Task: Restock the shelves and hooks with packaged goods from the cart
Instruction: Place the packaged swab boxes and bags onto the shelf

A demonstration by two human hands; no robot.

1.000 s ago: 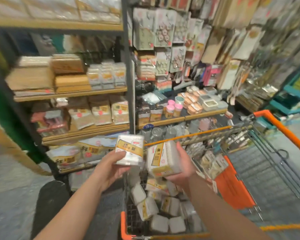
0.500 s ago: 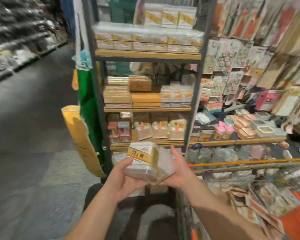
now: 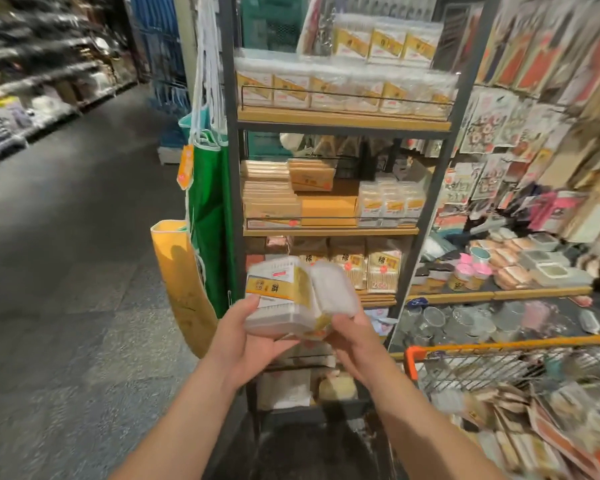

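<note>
**2 clear packs held before the shelf rack**

Head view: the left hand [image 3: 248, 336] is cupping a clear rectangular plastic pack with a yellow label [image 3: 277, 296] from below, thumb lying along its near face and fingers curling under its base. The right hand [image 3: 355, 337] is gripping a second clear plastic pack showing its white end [image 3: 333, 289], fingers wrapping up its underside. The 2 packs are touching side by side, the labelled one at 9 o'clock of the other, both blurring slightly.

Both packs are sitting in front of the grey metal shelf rack with wooden boards [image 3: 343, 119], at about the level of its third board. At 12 o'clock from the hands, rows of similar yellow-labelled packs [image 3: 343, 88] are standing on the top board. A green hanging bag [image 3: 210, 216] is dangling at 9 o'clock of the rack.

The orange-rimmed wire cart [image 3: 499, 362] is standing at 4 o'clock from the hands, holding flat packaged goods [image 3: 534, 427]. Pink-lidded jars [image 3: 468, 271] are sitting on a low shelf at 2 o'clock.
</note>
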